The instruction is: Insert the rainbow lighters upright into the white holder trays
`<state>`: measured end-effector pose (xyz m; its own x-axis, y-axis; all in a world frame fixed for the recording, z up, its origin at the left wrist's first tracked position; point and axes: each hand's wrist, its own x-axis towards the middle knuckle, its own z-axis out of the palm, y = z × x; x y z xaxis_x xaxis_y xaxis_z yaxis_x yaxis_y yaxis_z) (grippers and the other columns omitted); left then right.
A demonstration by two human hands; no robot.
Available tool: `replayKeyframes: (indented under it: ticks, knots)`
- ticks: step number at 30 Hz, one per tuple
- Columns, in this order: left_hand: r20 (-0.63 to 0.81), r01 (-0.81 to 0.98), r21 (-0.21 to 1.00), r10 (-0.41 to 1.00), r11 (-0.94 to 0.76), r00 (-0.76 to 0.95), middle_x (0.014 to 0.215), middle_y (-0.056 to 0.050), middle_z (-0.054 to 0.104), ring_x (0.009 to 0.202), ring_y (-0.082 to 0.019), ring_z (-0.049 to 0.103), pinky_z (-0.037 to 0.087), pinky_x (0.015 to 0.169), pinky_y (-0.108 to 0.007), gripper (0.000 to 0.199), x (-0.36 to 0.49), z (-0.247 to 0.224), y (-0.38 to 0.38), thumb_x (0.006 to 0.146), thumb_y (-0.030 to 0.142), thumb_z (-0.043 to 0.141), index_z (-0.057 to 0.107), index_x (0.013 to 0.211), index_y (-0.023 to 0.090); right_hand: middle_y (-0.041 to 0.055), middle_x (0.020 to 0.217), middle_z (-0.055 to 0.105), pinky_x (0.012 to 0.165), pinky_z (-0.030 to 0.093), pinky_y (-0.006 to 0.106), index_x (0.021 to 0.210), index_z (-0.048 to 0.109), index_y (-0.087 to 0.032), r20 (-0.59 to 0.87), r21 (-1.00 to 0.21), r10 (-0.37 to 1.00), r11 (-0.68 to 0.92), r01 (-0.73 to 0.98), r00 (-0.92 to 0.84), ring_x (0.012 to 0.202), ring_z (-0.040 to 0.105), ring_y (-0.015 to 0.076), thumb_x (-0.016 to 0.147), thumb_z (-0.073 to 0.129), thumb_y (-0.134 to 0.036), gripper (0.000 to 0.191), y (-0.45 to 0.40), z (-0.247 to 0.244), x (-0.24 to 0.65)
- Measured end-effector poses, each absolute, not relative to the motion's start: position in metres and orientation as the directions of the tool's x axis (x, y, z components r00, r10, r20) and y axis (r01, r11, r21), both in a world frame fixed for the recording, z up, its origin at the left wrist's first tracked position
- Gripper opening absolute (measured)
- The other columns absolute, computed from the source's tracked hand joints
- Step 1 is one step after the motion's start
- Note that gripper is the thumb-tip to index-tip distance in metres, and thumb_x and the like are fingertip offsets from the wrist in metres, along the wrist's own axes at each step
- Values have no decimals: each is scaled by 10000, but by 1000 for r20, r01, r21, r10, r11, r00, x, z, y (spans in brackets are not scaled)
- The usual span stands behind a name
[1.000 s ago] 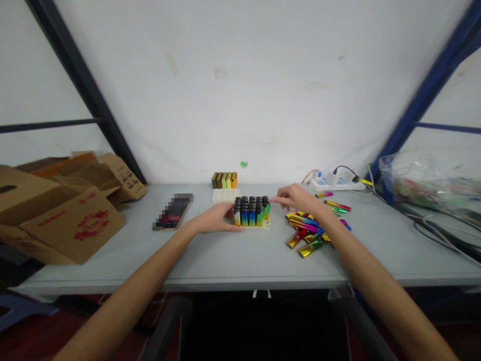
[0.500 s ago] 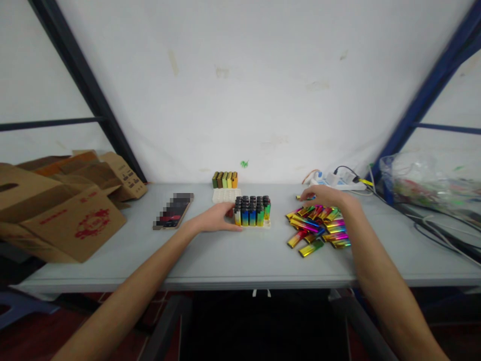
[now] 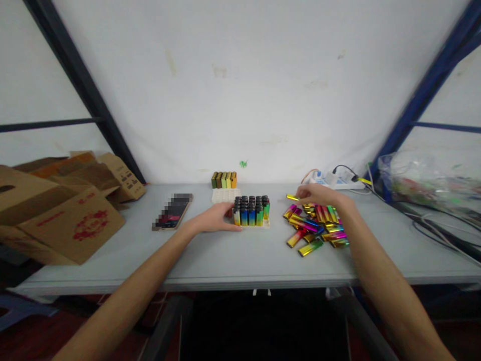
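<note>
Upright lighters with black tops and blue, green and yellow bodies (image 3: 250, 214) stand in rows in a pale tray (image 3: 266, 225). My left hand (image 3: 215, 217) is closed around the tray's left end, thumb along the front and fingers partly hidden behind the lighters. To the right, my right hand (image 3: 320, 194) pinches one end of a shiny gold lighter sleeve (image 3: 292, 197), which points left above the table. Beneath that hand lies a loose pile of metallic sleeves (image 3: 308, 225) in gold, red, magenta, green and blue. My right forearm covers the pile's right edge.
Behind the tray are a white slotted tray (image 3: 225, 195) and a block of green-to-orange pieces (image 3: 224, 179). A phone (image 3: 173, 213) lies left, near an open cardboard box (image 3: 71, 223). A power strip (image 3: 340, 180), cables and a plastic bag (image 3: 424, 180) are at right.
My right hand has moved slightly left, and the gold sleeve in its fingers now sticks out further to the left. My left hand stays at the tray.
</note>
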<state>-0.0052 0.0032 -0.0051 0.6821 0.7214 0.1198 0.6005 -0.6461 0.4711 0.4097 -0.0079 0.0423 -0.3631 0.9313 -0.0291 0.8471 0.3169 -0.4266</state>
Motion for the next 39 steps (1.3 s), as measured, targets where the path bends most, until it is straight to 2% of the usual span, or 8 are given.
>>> replayKeyframes:
  ticks: [4,8,14,21,24,29,34,39]
  knots:
    - [140,589,469,714,-658,686,1072,-107,716,912,-293,671,524,774,-359,733,-6,-8,5,705,720,788,656,1144,147,92,881,770,658,487,313,1171,689,-179,143,-509,929,366,780,-342,659,666,198,917,594,-624,521,-12,49,394]
    - [149,582,477,714,-658,685,1060,-98,721,885,-282,669,520,760,-353,720,-6,-8,5,697,713,791,661,1138,160,94,929,743,642,450,311,1080,742,-172,338,-555,881,470,686,-331,682,597,173,923,591,-620,499,-17,51,371]
    - [149,565,504,710,-653,688,1025,-85,719,869,-269,661,526,758,-349,680,-5,-6,3,695,685,808,658,1106,165,-12,666,560,568,371,285,918,696,-162,316,-812,900,421,404,-302,594,442,123,837,715,-620,466,-29,48,338]
    - [158,568,483,705,-666,691,1019,-84,724,876,-275,664,519,759,-343,661,-5,-6,4,702,670,811,670,1091,155,30,887,626,675,483,301,882,564,-203,306,-914,847,388,114,-434,742,586,152,961,543,-656,460,-35,44,320]
    - [157,566,482,702,-669,695,1035,-88,726,893,-281,662,518,766,-346,663,-5,-5,3,706,675,805,674,1099,157,-17,773,586,643,488,295,958,520,-235,302,-939,826,345,3,-476,664,575,143,978,534,-635,401,-38,40,311]
    - [148,563,498,704,-660,694,1075,-101,725,918,-289,661,523,784,-356,677,-4,-4,3,707,663,808,673,1138,158,-84,613,322,458,251,240,777,440,-236,322,-920,902,369,128,-288,493,284,93,952,522,-681,485,-42,30,289]
    - [160,542,510,693,-668,703,1088,-95,730,911,-283,668,527,780,-355,685,-4,-5,3,712,646,813,664,1181,169,-51,553,327,520,250,280,598,373,-231,408,-800,902,426,422,-140,531,325,111,940,469,-616,523,-41,19,274]
    - [163,540,516,695,-665,700,1087,-94,733,915,-284,674,531,783,-353,697,-4,-4,1,706,651,821,664,1177,162,-44,588,340,567,244,283,617,370,-228,465,-717,877,454,529,-122,578,345,119,890,447,-473,375,-42,16,271]
